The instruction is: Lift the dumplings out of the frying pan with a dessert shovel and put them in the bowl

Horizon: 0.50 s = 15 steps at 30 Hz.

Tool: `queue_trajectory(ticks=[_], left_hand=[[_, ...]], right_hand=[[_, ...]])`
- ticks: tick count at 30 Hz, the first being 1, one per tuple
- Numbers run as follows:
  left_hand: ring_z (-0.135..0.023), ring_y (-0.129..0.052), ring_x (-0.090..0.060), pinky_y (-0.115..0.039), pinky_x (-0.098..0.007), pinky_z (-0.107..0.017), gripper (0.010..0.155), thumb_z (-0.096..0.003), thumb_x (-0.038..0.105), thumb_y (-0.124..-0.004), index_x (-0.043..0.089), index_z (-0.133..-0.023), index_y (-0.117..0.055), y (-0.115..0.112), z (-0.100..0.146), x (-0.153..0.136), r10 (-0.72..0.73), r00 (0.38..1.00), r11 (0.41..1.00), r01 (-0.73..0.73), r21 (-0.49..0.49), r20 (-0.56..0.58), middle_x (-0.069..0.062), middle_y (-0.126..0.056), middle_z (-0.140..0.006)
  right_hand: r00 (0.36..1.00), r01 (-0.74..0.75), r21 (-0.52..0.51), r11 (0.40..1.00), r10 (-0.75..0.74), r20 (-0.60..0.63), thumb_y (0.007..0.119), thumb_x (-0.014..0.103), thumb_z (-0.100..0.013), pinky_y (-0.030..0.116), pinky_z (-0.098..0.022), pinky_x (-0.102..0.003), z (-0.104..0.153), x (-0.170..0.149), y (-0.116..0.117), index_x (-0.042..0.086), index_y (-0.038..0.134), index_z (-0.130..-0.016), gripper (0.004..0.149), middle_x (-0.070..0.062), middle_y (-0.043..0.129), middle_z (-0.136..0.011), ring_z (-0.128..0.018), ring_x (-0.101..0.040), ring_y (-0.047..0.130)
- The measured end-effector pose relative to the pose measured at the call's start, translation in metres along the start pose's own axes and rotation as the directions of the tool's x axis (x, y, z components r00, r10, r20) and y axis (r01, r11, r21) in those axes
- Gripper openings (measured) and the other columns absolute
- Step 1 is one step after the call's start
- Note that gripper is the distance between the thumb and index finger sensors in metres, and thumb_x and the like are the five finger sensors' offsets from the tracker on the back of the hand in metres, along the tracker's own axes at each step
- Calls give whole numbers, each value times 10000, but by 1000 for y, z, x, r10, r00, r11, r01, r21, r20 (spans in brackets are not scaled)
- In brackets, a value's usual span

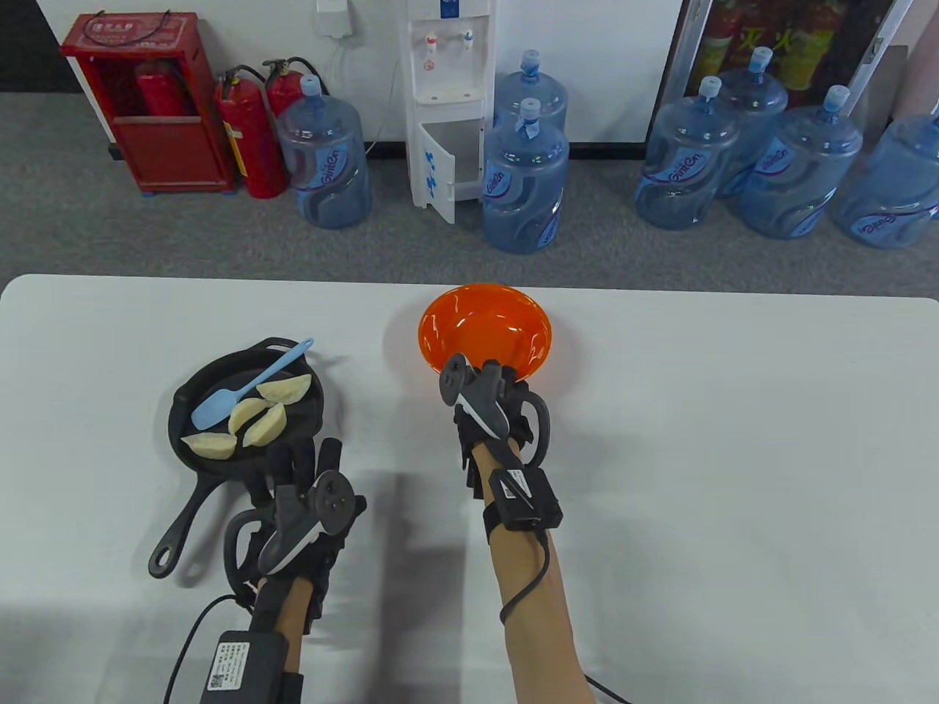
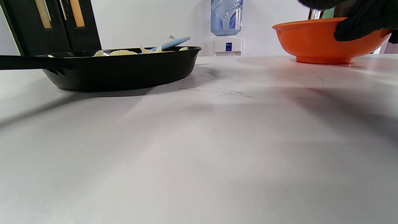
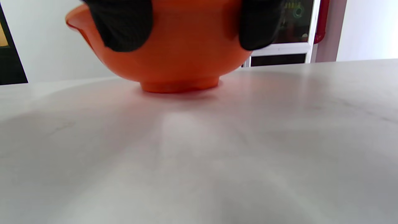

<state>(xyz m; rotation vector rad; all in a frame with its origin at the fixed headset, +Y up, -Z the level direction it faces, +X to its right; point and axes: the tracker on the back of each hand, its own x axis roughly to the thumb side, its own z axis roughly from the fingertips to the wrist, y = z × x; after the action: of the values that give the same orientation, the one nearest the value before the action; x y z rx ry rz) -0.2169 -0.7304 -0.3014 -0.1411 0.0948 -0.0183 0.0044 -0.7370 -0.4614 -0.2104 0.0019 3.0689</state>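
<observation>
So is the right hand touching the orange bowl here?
Touching: in the right wrist view, gloved fingers lie against the orange bowl's outer wall.

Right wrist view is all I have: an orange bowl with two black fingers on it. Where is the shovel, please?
Observer: The blue dessert shovel lies in the frying pan, to the left of the bowl.
Operator: Are the dumplings still in the pan?
Observer: Yes, several dumplings lie around the shovel's blade; none shows in the bowl.
Operator: And the left hand?
Observer: The left hand is at the pan's near rim and holds nothing.
</observation>
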Motion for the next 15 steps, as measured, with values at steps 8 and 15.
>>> queue_trajectory(ticks=[8,15], left_hand=[[-1120,-83,-372,-208,-635,-770,807,-491,639,-561,366,-1129,-150,0,0,1,-7,1000,1000,7,8,0,-52,-118,-1213],[-1121,-85,-373,-203,-636,-769,805,-492,635,-565,366,-1130,-155,2,2,2,11,1000,999,-11,35,21,-52,-117,-1212]], right_hand=[[999,-1,-75,997,4,37,697,425,-616,659,-807,-577,7,-13,-15,236,770,-1044,473,-16,697,-1159,-1085,-276,687],[998,-31,-140,990,39,53,708,422,-606,691,-775,-587,18,-37,-42,224,797,-1022,469,-22,760,-1112,-1057,-289,724]])
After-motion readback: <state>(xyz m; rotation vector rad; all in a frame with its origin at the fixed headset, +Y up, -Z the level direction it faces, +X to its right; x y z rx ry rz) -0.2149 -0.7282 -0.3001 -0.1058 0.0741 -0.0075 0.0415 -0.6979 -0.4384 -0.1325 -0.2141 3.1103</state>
